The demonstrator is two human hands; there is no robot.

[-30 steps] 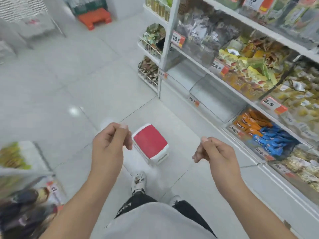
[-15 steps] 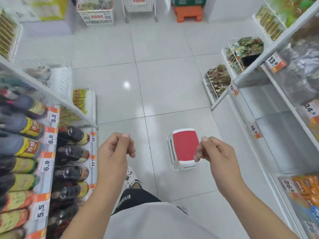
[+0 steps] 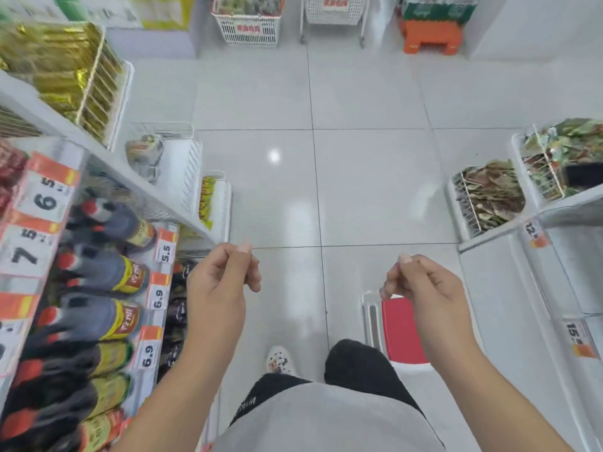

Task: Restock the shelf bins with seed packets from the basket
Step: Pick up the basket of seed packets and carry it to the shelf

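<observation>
Both hands empty, fingers curled in with thumb meeting forefinger: left hand point(image 3: 225, 282), right hand point(image 3: 421, 288). The likely source, a white basket point(image 3: 248, 26) with packets, stands far ahead of the fingertips at the aisle's end, a shade nearer the left hand, open floor between; whether it holds seed packets I cannot tell. Wire shelf bins point(image 3: 489, 197) of packets lie ahead-right of the right hand, and a red-topped stool point(image 3: 401, 327) sits just below it.
</observation>
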